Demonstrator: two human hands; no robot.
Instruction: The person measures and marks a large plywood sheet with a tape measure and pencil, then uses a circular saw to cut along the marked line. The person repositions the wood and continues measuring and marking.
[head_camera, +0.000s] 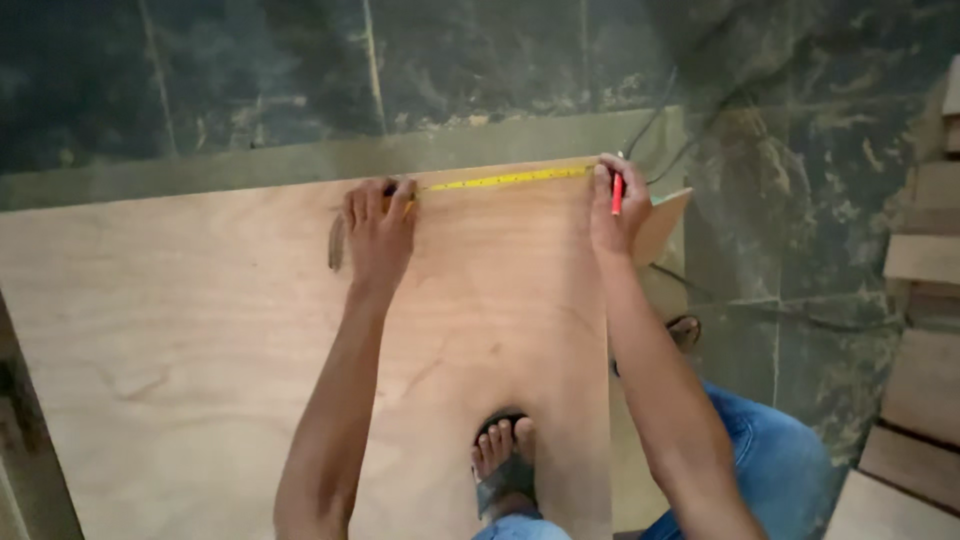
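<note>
A large plywood sheet (180, 330) lies flat on the floor. A yellow tape measure (505, 180) is stretched along its far edge. My left hand (377, 228) presses the tape's case end down near the middle of that edge. My right hand (615, 208) holds the tape's other end at the sheet's right corner and also grips a red pencil (617, 194) that points downward. My sandalled foot (505, 460) stands on the sheet between my arms.
Dark green stone floor (250, 70) surrounds the sheet. Black cables (660, 120) run past the far right corner. Stacked wooden planks (925, 330) lie at the right edge. My other foot (685, 330) rests beside the sheet on the right.
</note>
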